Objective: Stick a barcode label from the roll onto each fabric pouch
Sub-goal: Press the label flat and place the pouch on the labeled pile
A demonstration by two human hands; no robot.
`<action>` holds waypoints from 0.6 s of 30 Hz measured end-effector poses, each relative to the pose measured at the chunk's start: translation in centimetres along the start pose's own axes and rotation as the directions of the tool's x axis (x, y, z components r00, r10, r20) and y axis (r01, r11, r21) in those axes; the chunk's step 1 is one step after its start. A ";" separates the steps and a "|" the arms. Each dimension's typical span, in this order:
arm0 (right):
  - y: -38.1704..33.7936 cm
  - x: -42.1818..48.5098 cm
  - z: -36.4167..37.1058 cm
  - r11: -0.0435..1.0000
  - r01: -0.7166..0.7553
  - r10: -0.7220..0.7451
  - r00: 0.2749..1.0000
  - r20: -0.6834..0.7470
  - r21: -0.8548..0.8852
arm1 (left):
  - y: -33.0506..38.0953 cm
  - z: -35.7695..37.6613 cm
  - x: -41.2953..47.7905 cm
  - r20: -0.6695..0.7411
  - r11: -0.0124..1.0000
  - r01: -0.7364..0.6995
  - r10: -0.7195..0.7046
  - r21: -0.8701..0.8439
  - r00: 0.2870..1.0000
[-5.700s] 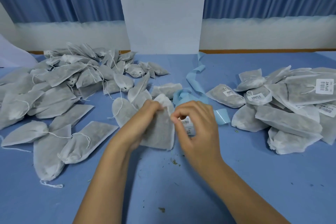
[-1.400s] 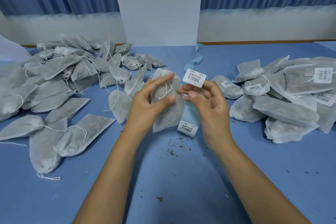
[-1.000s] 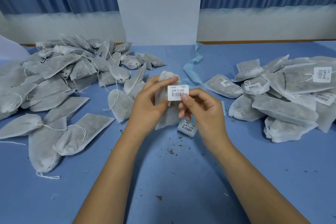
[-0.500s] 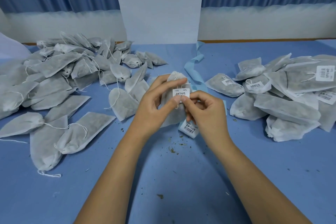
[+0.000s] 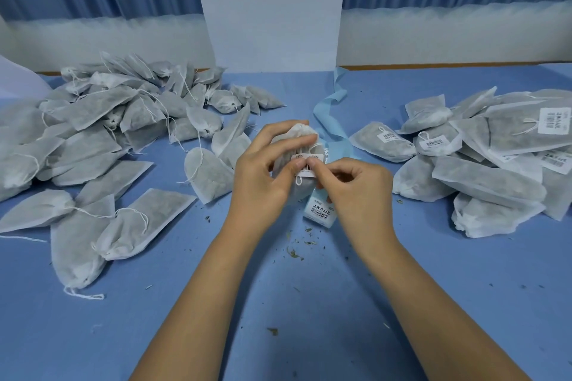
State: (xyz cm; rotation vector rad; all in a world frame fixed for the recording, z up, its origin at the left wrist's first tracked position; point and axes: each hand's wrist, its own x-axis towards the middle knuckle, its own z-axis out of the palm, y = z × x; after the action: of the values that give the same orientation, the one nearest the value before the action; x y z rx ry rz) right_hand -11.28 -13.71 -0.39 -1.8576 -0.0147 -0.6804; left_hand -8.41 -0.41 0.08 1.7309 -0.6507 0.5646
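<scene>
Since a moment ago the small white rectangular barcode label [image 5: 307,165] has gone from hovering at the fingertips to lying flat on the grey non-woven drawstring pouch [image 5: 296,164], held above the blue cloth-covered table [image 5: 309,303]. The left hand [image 5: 263,173] wraps the pouch, thumb pressing the label; the right hand [image 5: 356,189] curls loosely, fingertip pinning the label's edge. The pale blue backing strip of labels [image 5: 322,210] lies beneath. Unlabelled pouches [image 5: 93,145] (soft, dark-filled) pile left; labelled pouches [image 5: 495,158] heap right.
</scene>
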 end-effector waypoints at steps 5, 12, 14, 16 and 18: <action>0.0 -0.1 -0.1 0.999 0.025 -0.025 1.000 -0.013 -0.045 | 0.1 -0.3 0.0 0.000 0.999 -0.039 0.039 0.027 0.999; 0.2 0.4 -0.4 0.999 0.050 -0.050 0.997 -0.064 -0.004 | 0.1 -0.9 0.2 -0.020 0.998 -0.063 0.063 0.003 0.998; 0.2 0.6 -0.4 0.988 0.104 -0.106 0.994 0.007 0.112 | 0.0 -0.9 0.1 0.022 0.995 -0.102 0.102 -0.006 0.995; 0.2 0.7 -0.3 0.969 0.059 -0.077 0.995 0.065 0.239 | 0.2 -0.7 0.0 0.032 0.992 -0.105 0.108 -0.074 0.994; 0.2 1.0 -0.4 0.939 -0.005 -0.020 0.997 0.068 0.343 | 0.5 -0.2 0.1 0.011 0.977 -0.031 0.034 -0.209 0.999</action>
State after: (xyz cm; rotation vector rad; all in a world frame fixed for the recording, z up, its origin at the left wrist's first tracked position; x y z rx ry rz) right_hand -10.58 -14.40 0.02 -1.5432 -0.1768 -0.5757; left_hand -8.73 -0.37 0.53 1.5310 -0.7234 0.4888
